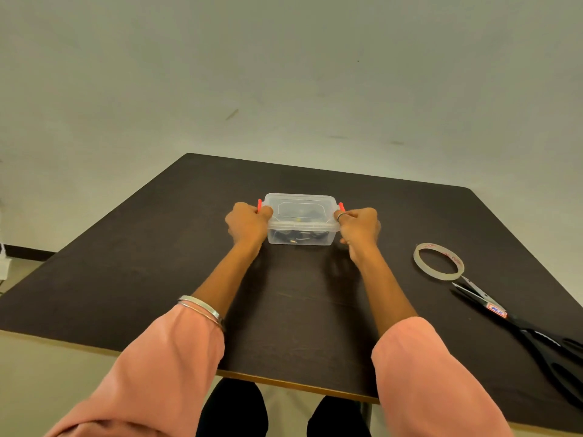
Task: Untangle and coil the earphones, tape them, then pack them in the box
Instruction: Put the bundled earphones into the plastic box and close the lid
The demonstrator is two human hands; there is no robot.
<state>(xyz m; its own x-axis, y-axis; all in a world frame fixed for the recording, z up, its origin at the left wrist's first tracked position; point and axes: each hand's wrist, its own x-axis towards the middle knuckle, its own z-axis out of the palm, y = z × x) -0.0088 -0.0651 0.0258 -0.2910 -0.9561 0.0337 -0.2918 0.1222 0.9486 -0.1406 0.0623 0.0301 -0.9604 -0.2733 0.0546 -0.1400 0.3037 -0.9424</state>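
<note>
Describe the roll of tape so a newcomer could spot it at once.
Start at the dark table and go right of the clear box held by both hands. The tape lies flat by the scissors: a thin, pale, see-through ring, not long and black like them.

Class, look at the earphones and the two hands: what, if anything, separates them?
The closed box: its lid is on, with the dark earphones inside. The left hand and right hand grip its ends at the red latches, so walls and lid lie between.
</note>
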